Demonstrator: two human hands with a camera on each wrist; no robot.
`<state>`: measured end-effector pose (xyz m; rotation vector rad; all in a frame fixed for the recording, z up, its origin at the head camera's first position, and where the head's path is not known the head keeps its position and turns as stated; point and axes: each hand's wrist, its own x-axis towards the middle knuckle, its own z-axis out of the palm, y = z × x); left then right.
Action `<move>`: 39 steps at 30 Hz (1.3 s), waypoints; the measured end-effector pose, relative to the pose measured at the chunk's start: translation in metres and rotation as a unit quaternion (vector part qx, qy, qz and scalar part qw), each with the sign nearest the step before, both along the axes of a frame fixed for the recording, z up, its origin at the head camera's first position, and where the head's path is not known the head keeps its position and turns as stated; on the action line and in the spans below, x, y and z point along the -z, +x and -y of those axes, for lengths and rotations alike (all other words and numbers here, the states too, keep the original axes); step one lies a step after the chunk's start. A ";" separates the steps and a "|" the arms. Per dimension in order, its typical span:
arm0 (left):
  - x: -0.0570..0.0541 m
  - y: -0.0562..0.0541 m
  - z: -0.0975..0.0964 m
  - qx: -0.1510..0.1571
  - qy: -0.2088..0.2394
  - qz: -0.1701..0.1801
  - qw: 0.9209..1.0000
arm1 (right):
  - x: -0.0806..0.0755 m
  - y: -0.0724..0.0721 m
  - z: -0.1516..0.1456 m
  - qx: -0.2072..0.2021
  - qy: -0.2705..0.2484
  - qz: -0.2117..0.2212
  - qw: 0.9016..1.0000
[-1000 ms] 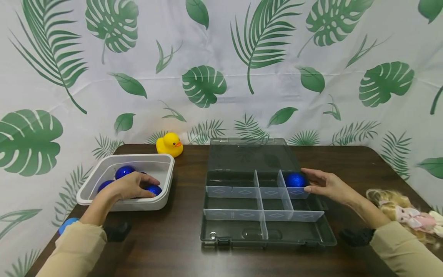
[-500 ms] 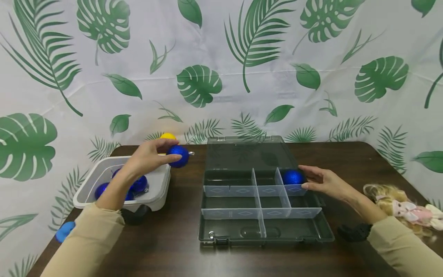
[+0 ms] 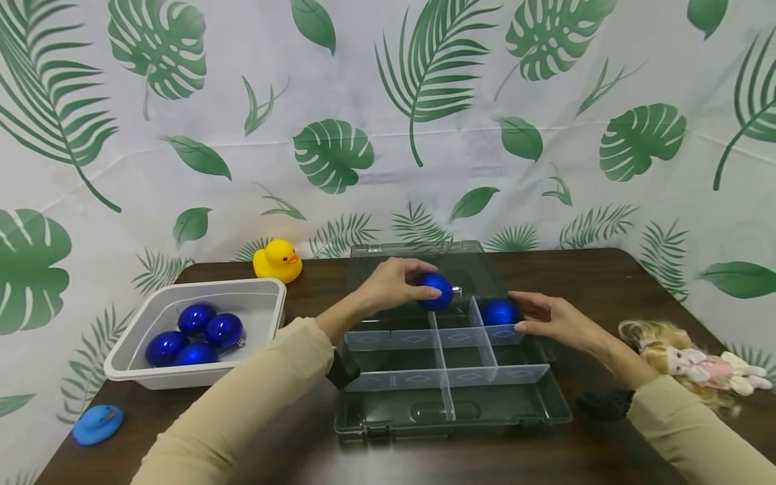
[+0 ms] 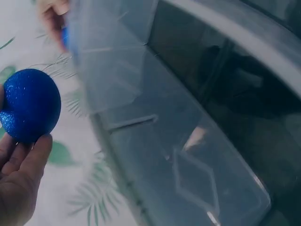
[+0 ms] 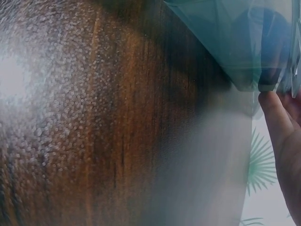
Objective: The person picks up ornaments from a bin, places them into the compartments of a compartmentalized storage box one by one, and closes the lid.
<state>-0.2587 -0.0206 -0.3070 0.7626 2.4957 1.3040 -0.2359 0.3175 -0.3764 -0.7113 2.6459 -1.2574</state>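
Observation:
My left hand (image 3: pixel 391 289) pinches a glittery blue Christmas bauble (image 3: pixel 438 292) between thumb and fingers, its silver cap pointing right. It hangs above the back row of a clear grey divider box (image 3: pixel 394 411) whose lid lies open toward the wall. In the left wrist view, the held bauble (image 4: pixel 32 104) shows beside a translucent divider (image 4: pixel 155 141). Another blue bauble (image 3: pixel 500 312) sits in the back right compartment. Right beside it, my right hand (image 3: pixel 554 320) touches the box's right edge with extended fingers; the right wrist view shows a fingertip at the box's outer wall (image 5: pixel 221 42).
A white tub (image 3: pixel 130 360) at left contains several blue baubles (image 3: pixel 197 318). Behind it stands a yellow rubber duck (image 3: pixel 277 261); a blue duck (image 3: pixel 97 424) sits at the table's left edge. On the right lies a blond doll (image 3: pixel 697 364). A leaf-print cloth (image 3: pixel 388 222) hangs behind the table.
My left hand has lifted a bauble out of the white tub and carried it right, over the divider box. My right hand stays at the box's right edge.

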 end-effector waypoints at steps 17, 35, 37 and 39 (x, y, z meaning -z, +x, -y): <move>0.031 0.007 -0.033 -0.001 -0.071 -0.072 0.995 | 0.000 -0.002 0.005 0.011 0.020 0.009 1.000; 0.013 0.021 -0.008 0.007 -0.037 -0.029 0.999 | 0.005 0.000 0.004 0.021 0.023 0.004 1.000; 0.005 0.024 0.011 0.002 -0.013 -0.027 1.000 | 0.003 0.000 0.004 0.022 0.022 0.002 1.000; -0.002 0.026 0.035 -0.016 0.009 -0.024 1.000 | 0.001 0.000 0.004 0.023 0.021 0.000 1.000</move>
